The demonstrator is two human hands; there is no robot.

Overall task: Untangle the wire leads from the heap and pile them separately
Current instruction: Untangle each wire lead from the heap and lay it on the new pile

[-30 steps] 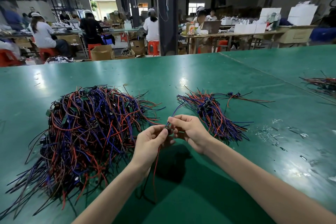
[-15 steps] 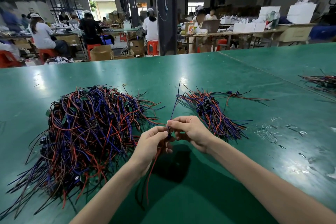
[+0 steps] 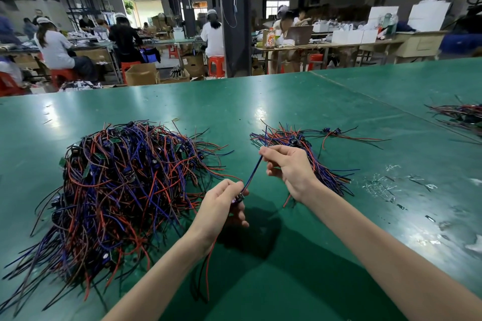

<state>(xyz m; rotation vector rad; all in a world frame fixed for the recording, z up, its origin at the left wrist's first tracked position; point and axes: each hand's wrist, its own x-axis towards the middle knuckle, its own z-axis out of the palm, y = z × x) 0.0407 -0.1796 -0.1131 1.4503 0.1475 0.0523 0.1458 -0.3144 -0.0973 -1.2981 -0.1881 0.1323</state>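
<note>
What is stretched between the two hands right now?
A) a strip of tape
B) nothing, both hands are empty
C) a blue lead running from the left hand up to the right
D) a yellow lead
C: a blue lead runs straight from the left hand up to the right hand, which pinches its upper end, while red and black leads hang below the left hand.

Our heap [image 3: 117, 190] of red, blue and black wire leads, our table [image 3: 287, 281] plain green, stools [image 3: 216, 65] beyond us red
</note>
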